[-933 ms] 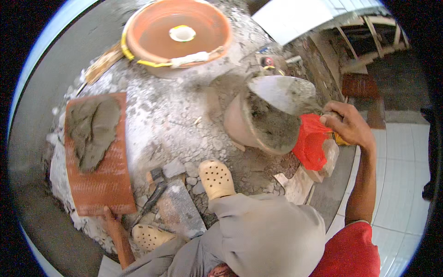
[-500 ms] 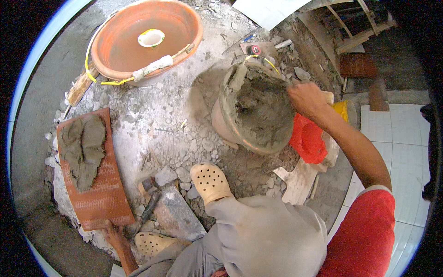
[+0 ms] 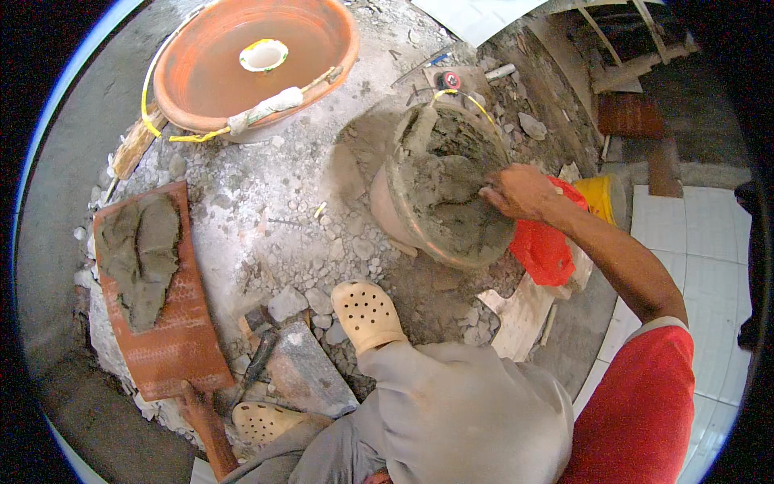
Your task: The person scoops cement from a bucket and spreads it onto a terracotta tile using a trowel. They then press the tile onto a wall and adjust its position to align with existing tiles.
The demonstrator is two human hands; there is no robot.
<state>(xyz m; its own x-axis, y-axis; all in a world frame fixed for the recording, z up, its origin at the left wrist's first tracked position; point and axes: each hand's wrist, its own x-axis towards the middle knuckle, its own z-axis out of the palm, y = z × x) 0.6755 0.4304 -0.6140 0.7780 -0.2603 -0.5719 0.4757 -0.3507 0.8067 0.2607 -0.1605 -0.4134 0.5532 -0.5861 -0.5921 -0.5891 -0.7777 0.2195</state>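
Apparently scooping mortar, the right hand curls at the bucket's right rim, hold unclear; left hand grips clay tile's near edge. Level lifting seems needed next.

I see head-worn fisheye cam, L of pr., facing steeply down, close, from nr. side of mortar bucket.

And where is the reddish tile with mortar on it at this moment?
In the head view, the reddish tile is at the left, below the orange basin, its lower edge held by the left hand.
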